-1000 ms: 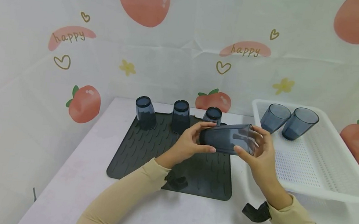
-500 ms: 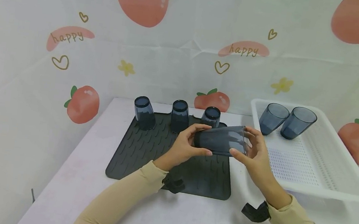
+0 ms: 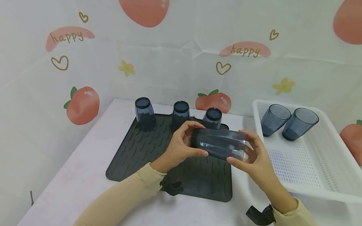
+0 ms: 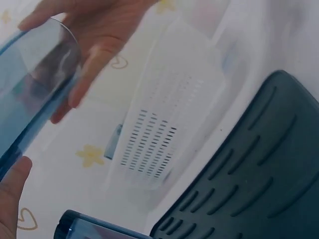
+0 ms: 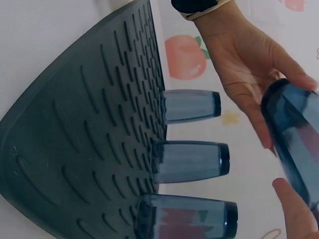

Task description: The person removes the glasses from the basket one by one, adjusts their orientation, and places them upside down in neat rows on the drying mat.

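A blue-tinted drinking glass is held sideways above the dark mat, its base to the left and its rim to the right. My left hand grips the base end between thumb and fingers. At the rim end, my right hand holds it the same way. In the left wrist view the glass shows its open mouth against the right hand. The right wrist view shows its thick base against the left hand.
Three similar glasses stand upside down along the back of the dark ridged drying mat, including a left one. To the right is a white perforated basket with two upright, leaning glasses. A printed cloth hangs behind the table.
Both hands have moved slightly left and down with the glass between them. The glass has turned from a slight tilt to nearly level.
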### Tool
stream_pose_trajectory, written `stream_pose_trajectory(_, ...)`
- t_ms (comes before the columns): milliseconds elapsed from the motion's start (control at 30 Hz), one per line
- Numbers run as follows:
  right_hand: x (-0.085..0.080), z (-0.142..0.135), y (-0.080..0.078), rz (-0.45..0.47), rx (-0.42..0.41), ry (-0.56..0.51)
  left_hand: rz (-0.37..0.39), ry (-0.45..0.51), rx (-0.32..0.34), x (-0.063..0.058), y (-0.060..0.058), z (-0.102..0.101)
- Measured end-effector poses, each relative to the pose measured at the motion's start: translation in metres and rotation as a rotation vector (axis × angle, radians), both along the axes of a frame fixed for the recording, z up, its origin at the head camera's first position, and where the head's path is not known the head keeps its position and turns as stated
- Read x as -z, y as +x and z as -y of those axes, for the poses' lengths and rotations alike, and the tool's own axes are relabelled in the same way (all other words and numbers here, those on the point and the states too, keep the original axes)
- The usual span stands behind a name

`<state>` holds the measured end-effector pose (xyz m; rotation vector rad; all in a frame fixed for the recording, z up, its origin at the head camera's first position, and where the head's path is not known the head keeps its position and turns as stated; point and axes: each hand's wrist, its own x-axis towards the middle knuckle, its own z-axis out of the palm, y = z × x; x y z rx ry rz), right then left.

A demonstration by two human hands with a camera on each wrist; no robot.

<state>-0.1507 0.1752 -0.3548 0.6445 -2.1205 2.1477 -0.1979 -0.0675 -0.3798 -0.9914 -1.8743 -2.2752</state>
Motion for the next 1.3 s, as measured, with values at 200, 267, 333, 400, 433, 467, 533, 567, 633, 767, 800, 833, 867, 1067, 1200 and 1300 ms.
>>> stream_pose_trajectory(200, 0.001, 0.002, 0.001, 0.017, -0.021, 0.068, -0.01, 0.09, 0.023, -0.007, 0.001, 0.001)
stream_pose_trajectory(267, 0.002, 0.003, 0.0, 0.032, -0.034, 0.097, 0.001, 0.103, 0.023, -0.009, 0.002, 0.002)
stream_pose_trajectory(333, 0.003, 0.004, 0.0, 0.056, -0.042, 0.146, 0.015, 0.113, 0.023, -0.011, 0.003, 0.001)
stream_pose_trajectory(400, 0.003, 0.005, 0.0, 0.071, -0.043, 0.214, 0.027, 0.124, 0.024, -0.012, 0.003, 0.002)
stream_pose_trajectory(433, 0.003, 0.005, 0.0, 0.075, -0.042, 0.252, 0.031, 0.13, 0.025, -0.013, 0.004, 0.002)
stream_pose_trajectory(467, 0.004, 0.004, 0.0, 0.078, -0.042, 0.287, 0.035, 0.137, 0.024, -0.014, 0.004, 0.002)
stream_pose_trajectory(533, 0.005, 0.003, 0.001, 0.083, -0.043, 0.343, 0.044, 0.159, 0.027, -0.015, 0.004, 0.004)
stream_pose_trajectory(567, 0.006, 0.002, 0.001, 0.083, -0.045, 0.361, 0.049, 0.172, 0.029, -0.015, 0.004, 0.005)
stream_pose_trajectory(633, 0.008, 0.0, 0.001, 0.086, -0.055, 0.392, 0.053, 0.194, 0.024, -0.016, 0.004, 0.007)
stream_pose_trajectory(767, 0.014, -0.005, 0.002, 0.083, -0.086, 0.454, 0.055, 0.229, 0.005, -0.018, 0.003, 0.014)
stream_pose_trajectory(800, 0.016, -0.006, 0.002, 0.081, -0.095, 0.475, 0.054, 0.234, -0.001, -0.018, 0.002, 0.017)
stream_pose_trajectory(833, 0.017, -0.007, 0.003, 0.08, -0.105, 0.492, 0.052, 0.237, -0.009, -0.019, 0.002, 0.019)
stream_pose_trajectory(867, 0.018, -0.008, 0.003, 0.087, -0.113, 0.505, 0.05, 0.24, -0.014, -0.019, 0.001, 0.021)
stream_pose_trajectory(1067, 0.024, -0.009, 0.004, 0.125, -0.176, 0.521, 0.013, 0.213, -0.072, -0.02, 0.0, 0.039)
stream_pose_trajectory(1200, 0.027, -0.01, 0.004, 0.116, -0.206, 0.534, -0.004, 0.188, -0.122, -0.023, 0.0, 0.055)
stream_pose_trajectory(1300, 0.028, -0.01, 0.004, 0.121, -0.216, 0.543, 0.005, 0.156, -0.176, -0.026, 0.0, 0.068)
